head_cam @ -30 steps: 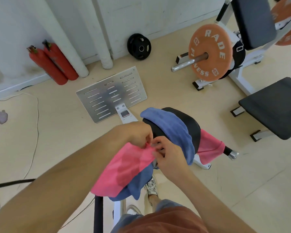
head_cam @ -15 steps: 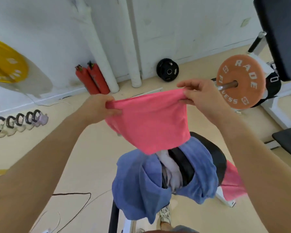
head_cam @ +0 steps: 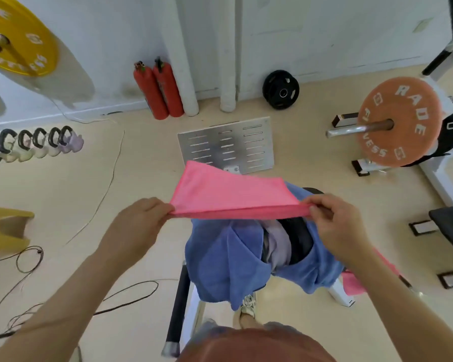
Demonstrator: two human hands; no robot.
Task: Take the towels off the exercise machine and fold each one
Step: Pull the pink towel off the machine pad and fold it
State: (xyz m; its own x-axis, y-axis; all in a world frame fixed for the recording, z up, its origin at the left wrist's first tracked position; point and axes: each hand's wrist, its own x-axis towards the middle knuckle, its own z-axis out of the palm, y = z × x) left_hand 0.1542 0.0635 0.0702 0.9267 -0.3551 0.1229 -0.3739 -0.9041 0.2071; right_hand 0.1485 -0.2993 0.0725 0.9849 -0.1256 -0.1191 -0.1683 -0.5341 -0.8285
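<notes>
The left hand (head_cam: 139, 226) pinches one end of the pink towel (head_cam: 228, 194), its grip closed on the cloth's near edge. From that grip the towel runs taut and roughly level toward the other hand, with its free half flaring up and away from the person, so it looks partway through a fold in mid-air. Below the span between the two grips, a blue towel (head_cam: 220, 262) is draped over the exercise machine's black pad (head_cam: 298, 239), with a pale lilac cloth (head_cam: 280, 244) showing in the gap beside it. The right hand (head_cam: 335, 223) holds the towel's other end, thumb and fingers closed on the doubled edge. Below and beyond that grip, another pink towel (head_cam: 356, 282) hangs off the machine's far side.

Risks, as I judge them: the airborne flap has nothing under it, so it may drop skewed and leave the edges mismatched. If either pinch catches only one layer, the fold will slip open. Lowering the towel carelessly could snag the blue one and drag it to the floor (head_cam: 141, 165).
</notes>
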